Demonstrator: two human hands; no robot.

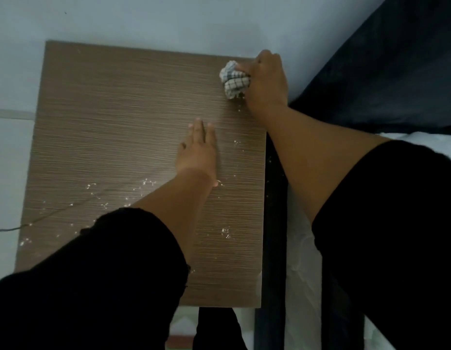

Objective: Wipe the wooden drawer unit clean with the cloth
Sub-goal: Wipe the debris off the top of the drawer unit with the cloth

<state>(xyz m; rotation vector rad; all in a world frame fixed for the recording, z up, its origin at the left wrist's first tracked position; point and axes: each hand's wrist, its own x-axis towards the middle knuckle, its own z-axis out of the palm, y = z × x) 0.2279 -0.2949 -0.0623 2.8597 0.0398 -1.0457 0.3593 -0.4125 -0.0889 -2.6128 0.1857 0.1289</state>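
Note:
I look down on the brown wood-grain top of the drawer unit point(113, 117). My right hand point(266, 82) grips a bunched white cloth with a dark check pattern point(234, 79) and presses it on the far right corner of the top. My left hand point(197, 150) lies flat on the wood right of the middle, fingers straight and close together, holding nothing. Pale crumbs point(100, 198) are scattered over the near half of the top, and a few lie just below the cloth. The drawer fronts are hidden from this angle.
A pale wall point(143, 18) stands behind the unit. A thin dark cable point(55, 212) runs across the near left of the top and off its left edge. A dark bed frame and dark bedding point(386, 79) border the right side, with white sheet point(305, 248) below.

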